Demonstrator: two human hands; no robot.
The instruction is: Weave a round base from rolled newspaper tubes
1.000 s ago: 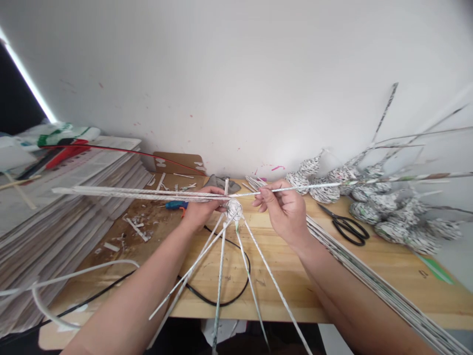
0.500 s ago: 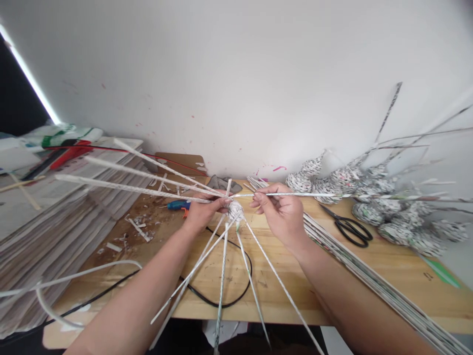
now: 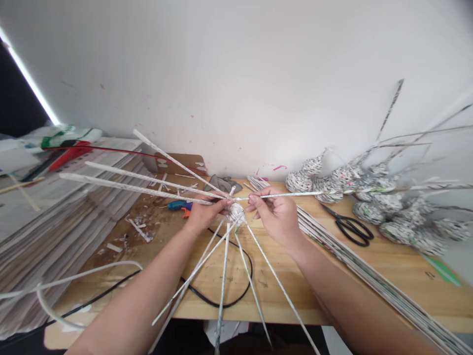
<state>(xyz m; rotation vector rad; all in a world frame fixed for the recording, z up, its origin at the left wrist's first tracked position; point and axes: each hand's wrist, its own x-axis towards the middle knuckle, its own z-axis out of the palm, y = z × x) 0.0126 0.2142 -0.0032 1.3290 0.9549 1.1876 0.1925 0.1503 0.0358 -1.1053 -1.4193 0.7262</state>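
A small ball woven from rolled newspaper (image 3: 236, 214) hangs above the table, with several long paper tubes fanning out from it toward me and to the left. My left hand (image 3: 209, 211) is closed on its left upper side, thumb near the top where the tubes meet. Between the thumb and fingers of my right hand (image 3: 276, 211) is pinched a long paper tube (image 3: 306, 194), which runs from the top of the ball out to the right. The fingertips of both hands are a short way apart. The left hand's far fingers are hidden behind the work.
Black scissors (image 3: 351, 229) lie on the right, near several finished woven paper shapes (image 3: 369, 190). A bundle of paper tubes (image 3: 351, 264) passes under my right forearm. Stacked newspaper (image 3: 92, 217), a blue glue gun (image 3: 179, 204), paper scraps (image 3: 138, 229) and a black cable (image 3: 207, 298) are on the left.
My right hand has moved slightly left, closer to the ball, with the tube still pinched. The uppermost left tube has swung to the right and up.
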